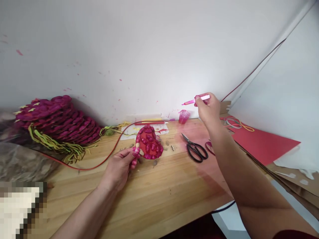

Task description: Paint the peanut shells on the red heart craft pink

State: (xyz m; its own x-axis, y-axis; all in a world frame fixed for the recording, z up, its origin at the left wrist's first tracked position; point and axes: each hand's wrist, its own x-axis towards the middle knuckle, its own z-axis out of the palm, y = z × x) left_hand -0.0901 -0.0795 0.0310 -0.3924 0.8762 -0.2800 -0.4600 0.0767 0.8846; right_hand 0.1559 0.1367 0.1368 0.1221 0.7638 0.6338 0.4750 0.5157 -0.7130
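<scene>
My left hand pinches the lower left edge of a red card piece, rounded at the top. Glossy magenta shell-like pieces cover much of the card, and a couple near my fingertips are still pale tan. Up to the right, my right hand is closed around a slim white-handled paintbrush, its pink tip pointing left. Below that tip stands a clear plastic cup with pink liquid inside. Pink stains mark the fingers of both hands.
Black-handled scissors lie right of the card. Stacked magenta pieces with yellow-green tassels rest at the left, beside a plastic bag. A red cord crosses the wooden table. Red sheets lie at the right.
</scene>
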